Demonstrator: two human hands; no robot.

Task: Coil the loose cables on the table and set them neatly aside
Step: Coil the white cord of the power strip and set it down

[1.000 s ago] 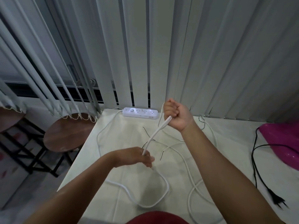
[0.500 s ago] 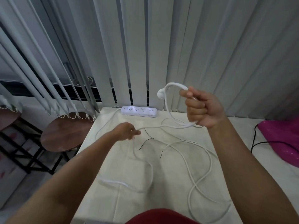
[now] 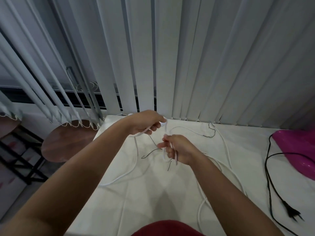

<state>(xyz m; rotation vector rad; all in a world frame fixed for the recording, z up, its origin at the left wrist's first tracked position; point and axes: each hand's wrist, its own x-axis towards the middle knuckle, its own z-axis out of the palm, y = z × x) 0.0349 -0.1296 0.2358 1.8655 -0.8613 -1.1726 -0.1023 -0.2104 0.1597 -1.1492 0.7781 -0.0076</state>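
A long white cable (image 3: 225, 147) trails in loose curves over the white table (image 3: 153, 193). My left hand (image 3: 146, 122) is raised near the table's far edge and pinches a strand of this cable. Just below and to the right, my right hand (image 3: 177, 149) is closed around a short loop of the same cable, which hangs out under the fist. Slack runs from both hands down to the left and off to the right. A black cable (image 3: 268, 176) with a plug (image 3: 292, 213) lies at the right edge. My left hand hides the power strip.
Thin dark wire pieces (image 3: 151, 152) lie on the table under my hands. A magenta object (image 3: 296, 149) sits at the right. Vertical blinds (image 3: 170, 57) hang just behind the table. A round wooden stool (image 3: 68, 140) stands left of the table.
My right hand has come down and left from its raised position, with a loop in it. My left hand rose toward the far edge, meeting the right, and now covers the power strip.
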